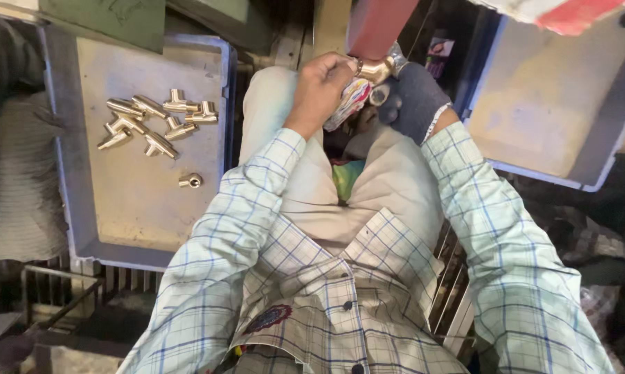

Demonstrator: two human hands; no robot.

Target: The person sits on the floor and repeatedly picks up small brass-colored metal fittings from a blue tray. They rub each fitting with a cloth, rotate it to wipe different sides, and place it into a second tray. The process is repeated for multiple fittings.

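Here, two hands meet at 12 o'clock. The bare left hand (323, 86) pinches a colourful cloth (350, 102) against one shiny brass fitting (376, 70). The gloved right hand (413, 97) curls around that fitting. At 9 o'clock, a grey tray (139, 208) holds about nine more brass fittings (160, 121).
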